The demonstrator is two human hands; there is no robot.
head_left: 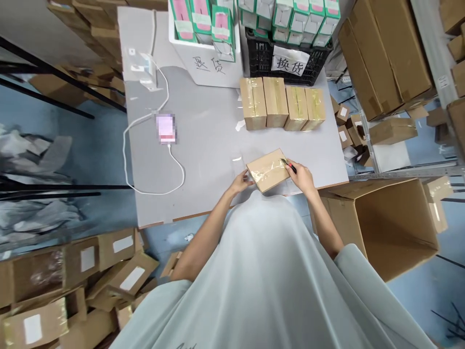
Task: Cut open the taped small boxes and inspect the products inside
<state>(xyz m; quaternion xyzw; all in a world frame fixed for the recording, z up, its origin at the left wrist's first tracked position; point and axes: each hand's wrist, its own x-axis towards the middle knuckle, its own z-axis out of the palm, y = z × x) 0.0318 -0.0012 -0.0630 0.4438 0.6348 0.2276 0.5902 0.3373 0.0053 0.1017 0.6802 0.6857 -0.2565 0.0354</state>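
Observation:
A small cardboard box (268,175) with shiny clear tape along its top lies tilted near the front edge of the table. My left hand (241,183) grips its left end, the fingers partly hidden by the box. In my right hand (302,177) is a utility knife (291,166) with a black and red handle, the fingers closed around it. Its tip meets the taped top at the box's right end. Behind, several taped cardboard boxes (276,103) stand side by side in a row.
On the grey table (203,131) are a charging phone (166,128) with a white cable and a power strip (148,72). A white bin (207,65) and a black crate (312,63) hold green-and-white cartons at the back. A large open carton (395,223) stands right; boxes (132,277) pile up left.

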